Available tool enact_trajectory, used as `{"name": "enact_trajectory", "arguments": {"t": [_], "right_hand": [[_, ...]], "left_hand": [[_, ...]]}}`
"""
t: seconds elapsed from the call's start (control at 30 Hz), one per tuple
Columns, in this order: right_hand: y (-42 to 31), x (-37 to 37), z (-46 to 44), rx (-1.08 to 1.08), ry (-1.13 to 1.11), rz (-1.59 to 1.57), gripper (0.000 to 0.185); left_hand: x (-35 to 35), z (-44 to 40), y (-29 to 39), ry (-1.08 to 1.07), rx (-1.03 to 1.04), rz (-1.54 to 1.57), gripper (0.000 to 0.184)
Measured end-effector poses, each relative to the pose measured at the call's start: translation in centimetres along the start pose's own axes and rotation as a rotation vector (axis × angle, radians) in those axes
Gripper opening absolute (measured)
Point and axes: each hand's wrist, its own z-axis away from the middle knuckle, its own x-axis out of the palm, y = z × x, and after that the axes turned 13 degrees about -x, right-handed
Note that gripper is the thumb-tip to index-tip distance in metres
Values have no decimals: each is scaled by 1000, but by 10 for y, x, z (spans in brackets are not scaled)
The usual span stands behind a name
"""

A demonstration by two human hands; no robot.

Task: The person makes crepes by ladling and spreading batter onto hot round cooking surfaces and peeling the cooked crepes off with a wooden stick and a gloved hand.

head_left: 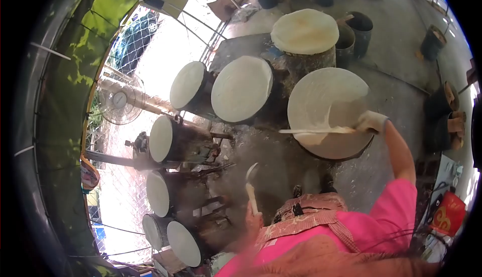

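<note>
Over the nearest griddle (314,96), the right hand (372,122) gripped a flat stick (314,131); left of it, the left hand (254,220) held a ladle (251,192).

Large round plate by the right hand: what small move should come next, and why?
Probably a short sweep of the flat stick over the darker patch on the large round plate: the right hand already grips the stick there, and the pale surface looks uneven. The left hand holds the ladle away from the plate.
</note>
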Motion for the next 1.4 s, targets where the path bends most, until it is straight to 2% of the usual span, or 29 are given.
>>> {"name": "enact_trajectory", "arguments": {"t": [0.03, 0.07, 0.17, 0.2, 0.27, 0.3, 0.33, 0.4, 0.43, 0.47, 0.53, 0.6, 0.67, 0.7, 0.8, 0.83, 0.9, 0.93, 0.97, 1.0, 1.03, 1.07, 1.13, 1.17, 1.23, 1.27, 1.33, 1.37, 1.4], "right_hand": [[23, 4, 21, -112, -83, 50, 9], [-48, 22, 49, 706, -80, 337, 6], [57, 45, 227, -302, 124, 308, 4], [44, 78, 276, 136, 375, -8, 8], [-22, 174, 283, 387, 790, -478, 13], [-52, 226, 256, 412, 979, -432, 11], [-73, 271, 221, 469, 1052, -366, 13], [-52, 349, 150, 407, 1098, -218, 20], [-67, 381, 105, 247, 1146, -301, 25], [-39, 410, 52, 107, 1249, -136, 29], [-45, 425, -7, 19, 1197, 490, 28], [-66, 434, 10, 212, 1103, 606, 25], [-84, 419, 48, 379, 1093, 744, 28], [-81, 413, 69, 464, 1041, 763, 29], [-108, 408, 67, 419, 1323, 559, 29], [-126, 409, 48, 365, 1391, 462, 27], [-71, 409, -4, 97, 1312, 444, 28], [-89, 411, -3, 191, 1143, 579, 29], [-98, 411, 12, 233, 1128, 597, 30], [-94, 407, 29, 272, 1120, 605, 30], [-71, 388, 53, 333, 1070, 637, 30], [-53, 372, 67, 403, 1017, 665, 30], [-74, 348, 66, 358, 1218, 601, 31], [-80, 340, 73, 353, 1309, 573, 31], [-65, 349, 37, 231, 1257, 631, 34], [-60, 347, 22, 159, 1234, 659, 35], [-58, 367, 46, 161, 1112, 691, 33], [-57, 376, 61, 163, 1050, 698, 31], [-48, 359, 79, 299, 1046, 714, 31]], "left_hand": [[-8, -1, -3, -6, 5, 6, 73], [-15, -3, -6, -19, 9, 16, 72], [-44, -20, -7, -110, -89, 92, 69], [-56, -26, -7, -176, -51, 75, 70], [-75, -48, -14, -225, -30, 69, 69], [-88, -60, -16, -237, -90, 52, 69], [-98, -69, -17, -254, -155, 45, 68], [-115, -62, -7, -306, -148, -23, 68], [-123, -58, -5, -388, -193, 111, 69], [-129, -53, 0, -460, -231, 243, 71], [-140, -39, 4, -553, -289, 335, 71], [-159, -37, 3, -658, -321, 411, 71], [-172, -28, -6, -796, -248, 452, 62], [-180, -22, -7, -853, -220, 468, 60], [-190, -15, -17, -1018, -196, 549, 51], [-190, -14, -21, -1114, -261, 625, 41], [-184, -18, -19, -1308, -354, 782, 24], [-179, -22, -24, -1369, -377, 798, 13], [-180, -32, -32, -1424, -398, 798, 8], [-185, -37, -34, -1475, -417, 785, 16], [-187, -35, -35, -1440, -420, 776, 29], [-188, -32, -34, -1448, -399, 737, 29], [-184, -24, -30, -1465, -387, 668, 30], [-179, -21, -26, -1364, -433, 668, 30], [-163, -8, -21, -1158, -541, 674, 31], [-156, -11, -24, -1215, -599, 660, 32], [-147, -28, -24, -1321, -695, 611, 33], [-143, -34, -30, -1326, -729, 689, 33], [-135, -25, -18, -1072, -675, 558, 33]]}}
